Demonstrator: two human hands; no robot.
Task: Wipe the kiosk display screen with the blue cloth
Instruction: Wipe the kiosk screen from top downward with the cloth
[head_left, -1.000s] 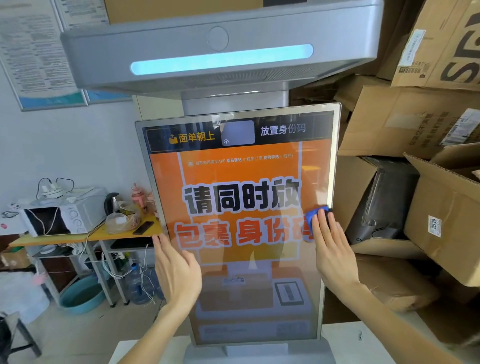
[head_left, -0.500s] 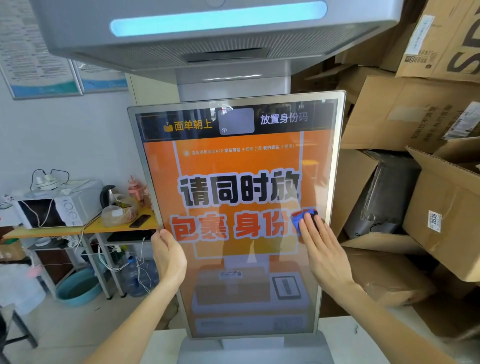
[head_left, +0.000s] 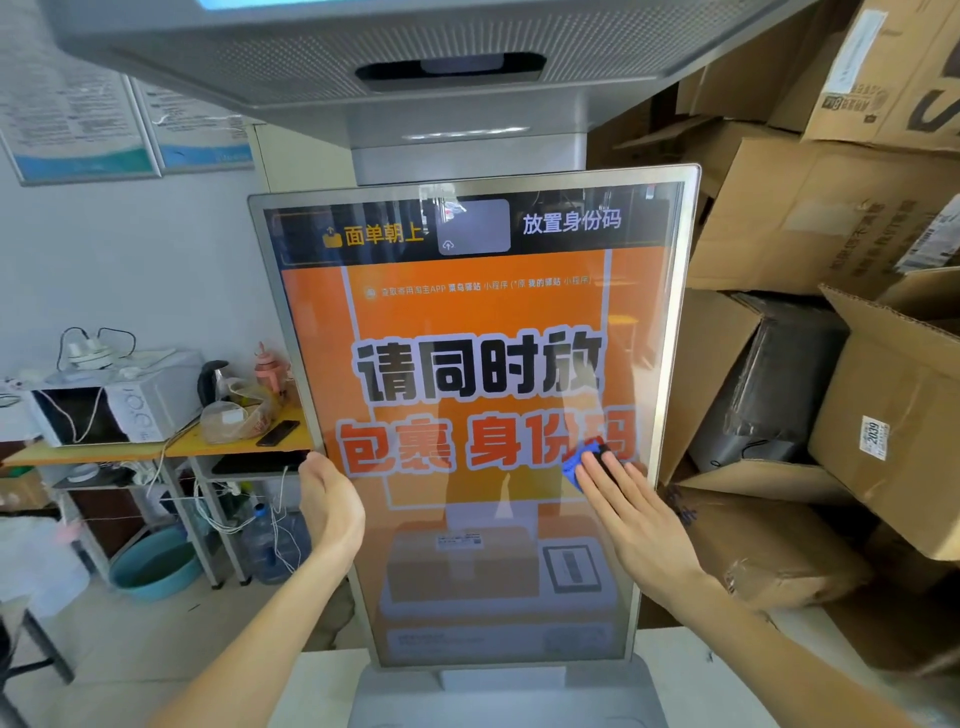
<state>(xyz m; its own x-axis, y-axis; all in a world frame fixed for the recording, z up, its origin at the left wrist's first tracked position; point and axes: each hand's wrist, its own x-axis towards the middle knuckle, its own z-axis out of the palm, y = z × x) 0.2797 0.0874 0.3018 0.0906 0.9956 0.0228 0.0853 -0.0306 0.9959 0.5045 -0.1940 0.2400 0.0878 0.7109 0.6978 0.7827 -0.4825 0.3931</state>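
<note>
The kiosk display screen (head_left: 467, 322) stands upright in front of me, lit orange with large black and red characters. My right hand (head_left: 631, 512) lies flat on the lower right of the glass, fingers straight, pressing the blue cloth (head_left: 577, 463). Only a corner of the cloth shows past my fingertips. My left hand (head_left: 330, 501) cups the screen's left frame edge at mid height, fingers hidden behind the frame.
The kiosk's grey scanner head (head_left: 395, 57) overhangs the screen. Stacked cardboard boxes (head_left: 841, 223) crowd the right side. At left stands a table (head_left: 93, 452) with a microwave (head_left: 111, 410), a kettle and a phone; a teal basin (head_left: 153, 564) sits on the floor.
My right hand has slid the cloth leftward from the screen's right edge onto the glass. My left hand moved from the glass to the left frame edge. The view has come closer.
</note>
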